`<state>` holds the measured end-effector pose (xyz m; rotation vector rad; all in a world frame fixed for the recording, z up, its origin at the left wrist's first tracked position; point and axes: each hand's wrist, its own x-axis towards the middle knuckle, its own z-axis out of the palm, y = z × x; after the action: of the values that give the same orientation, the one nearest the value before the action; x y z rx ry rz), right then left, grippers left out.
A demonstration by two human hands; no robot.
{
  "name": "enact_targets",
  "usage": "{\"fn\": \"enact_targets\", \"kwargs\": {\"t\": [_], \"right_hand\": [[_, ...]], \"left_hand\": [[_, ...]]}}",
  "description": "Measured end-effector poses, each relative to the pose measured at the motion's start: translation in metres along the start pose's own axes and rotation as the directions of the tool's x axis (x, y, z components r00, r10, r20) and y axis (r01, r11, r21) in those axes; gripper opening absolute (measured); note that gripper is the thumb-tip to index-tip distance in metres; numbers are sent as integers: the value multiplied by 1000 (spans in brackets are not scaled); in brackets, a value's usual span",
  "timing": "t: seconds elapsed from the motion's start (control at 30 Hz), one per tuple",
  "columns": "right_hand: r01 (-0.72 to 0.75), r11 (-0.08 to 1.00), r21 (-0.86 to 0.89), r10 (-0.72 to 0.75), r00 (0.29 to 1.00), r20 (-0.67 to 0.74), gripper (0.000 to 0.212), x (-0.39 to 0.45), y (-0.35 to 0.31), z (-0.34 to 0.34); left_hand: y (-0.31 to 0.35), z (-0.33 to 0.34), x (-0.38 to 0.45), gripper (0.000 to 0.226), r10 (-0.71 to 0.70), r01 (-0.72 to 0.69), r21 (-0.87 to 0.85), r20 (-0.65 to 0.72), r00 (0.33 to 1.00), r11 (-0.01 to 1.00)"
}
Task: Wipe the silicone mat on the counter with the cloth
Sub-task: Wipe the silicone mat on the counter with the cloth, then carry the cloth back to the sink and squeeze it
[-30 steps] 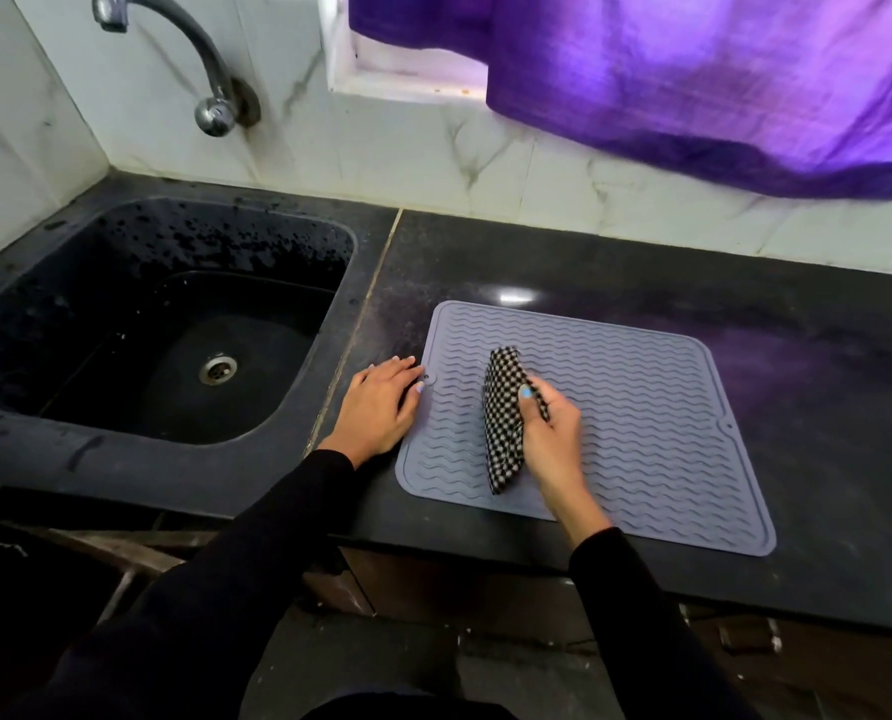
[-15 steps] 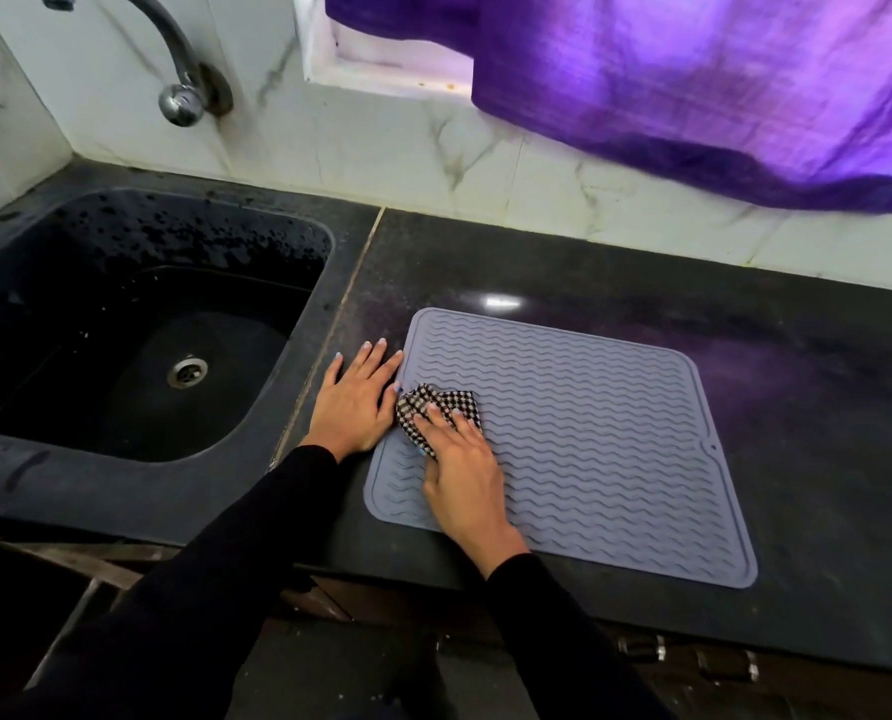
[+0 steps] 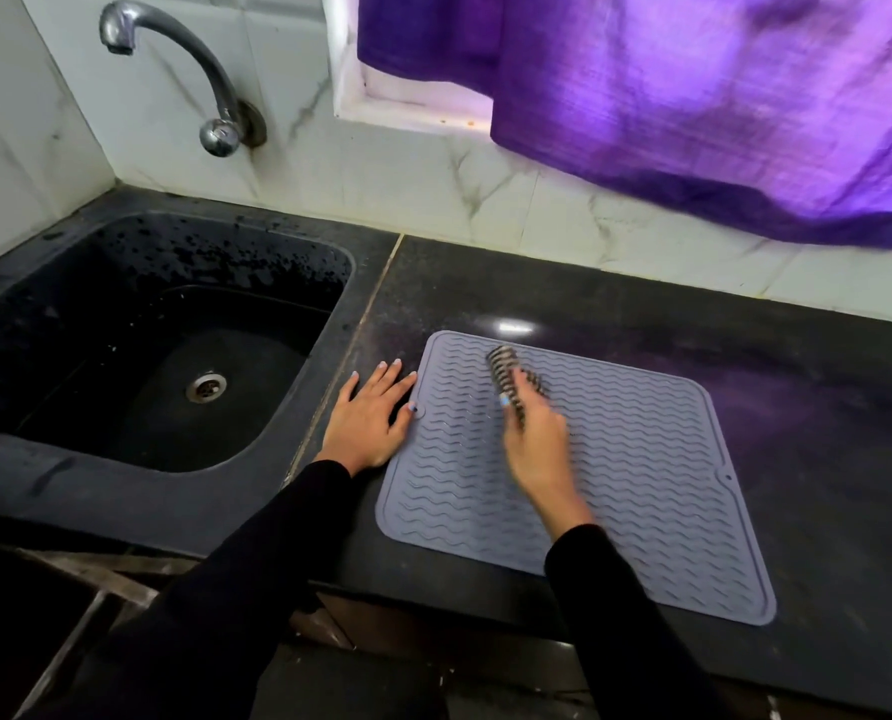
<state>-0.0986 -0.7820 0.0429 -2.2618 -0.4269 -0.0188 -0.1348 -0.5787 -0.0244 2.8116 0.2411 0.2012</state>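
A grey silicone mat with wavy ridges lies flat on the dark tabletop, its near edge close to the tabletop's front edge and its left edge a short way right of the black sink.

The right hand is over the far left part of the mat, its fingers curled round a bunched black-and-white checked cloth. The cloth sticks out beyond the fingers toward the far edge of the mat and is blurred, as is the hand, so the exact grip cannot be read; the cloth appears to touch the mat's surface.

The left hand lies flat on the tabletop just beside the mat's left edge, fingers straight and slightly spread, holding nothing. Its thumb reaches the small tab on the mat's left rim. Both forearms wear black sleeves.

A curved metal tap comes out of the white marble-patterned wall above the sink, whose drain shows at the bottom of the basin. At the far right a purple curtain hangs over a window ledge and down past the wall tiles.
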Motion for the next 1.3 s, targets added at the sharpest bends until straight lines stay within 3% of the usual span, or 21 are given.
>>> {"fn": "enact_targets", "kwargs": {"t": [0.1,0.17,0.27,0.33,0.4,0.47,0.5,0.53,0.6,0.63,0.67,0.7,0.77,0.83,0.9,0.97,1.03,1.17,1.3], "right_hand": [[139,901,-411,-97,988,121,52,-17,3,43],[173,805,-567,-105,983,151,59,-21,13,66],[213,789,-576,-102,970,220,58,-20,17,69],[270,809,-522,-174,958,226,58,-18,17,56],[258,912,-320,-196,957,212,48,-7,20,41],[-17,999,47,6,971,239,41,7,17,24],[-183,944,276,129,970,205,36,13,15,18],[-324,786,527,276,946,171,32,19,10,11],[-381,406,831,499,854,148,30,24,8,-8],[-358,352,865,584,806,96,30,26,11,-17],[-324,381,866,618,786,21,28,28,17,-23],[-292,530,796,604,789,-113,27,27,20,-29],[-228,880,417,385,856,-345,31,22,22,-35],[-154,981,115,184,928,-325,40,18,30,-27],[-121,991,-61,112,986,-125,47,17,42,-9],[-44,946,-321,69,995,68,50,12,49,13],[47,869,-492,-8,997,80,54,5,59,32],[73,812,-579,-58,997,44,67,4,65,41],[164,872,-462,-129,986,107,62,12,62,19]], "left_hand": [[-1,1,1,75,-2,2,5,-23,1000,1000],[0,3,3,74,-6,6,8,-36,999,1000],[1,3,2,73,-6,6,12,-34,999,1000],[1,3,2,74,-6,6,13,-28,1000,1000],[1,2,2,75,-5,5,12,-22,1000,1000],[2,0,2,76,-2,2,1,-12,1000,1000],[2,-1,1,76,-3,3,-6,-8,1000,1000],[2,-2,1,77,-4,4,-12,-1,1000,1000],[2,-2,1,78,-8,8,-15,6,1000,1000],[2,-2,1,78,-12,12,-15,4,1000,1000],[2,-2,1,79,-18,18,-17,4,1000,1000],[2,-2,1,79,-20,20,-20,5,1000,1000],[2,-2,1,82,-13,13,-28,0,1000,1000],[1,-1,1,89,-5,4,-40,-18,1000,999],[1,0,1,89,-1,-1,-55,-33,999,998],[1,1,1,81,-2,0,-53,-39,999,999],[-1,2,1,78,-1,-1,-42,-33,999,999],[0,3,2,69,-4,2,-36,-50,999,999],[2,1,1,70,-27,24,-52,-52,998,998]]}}
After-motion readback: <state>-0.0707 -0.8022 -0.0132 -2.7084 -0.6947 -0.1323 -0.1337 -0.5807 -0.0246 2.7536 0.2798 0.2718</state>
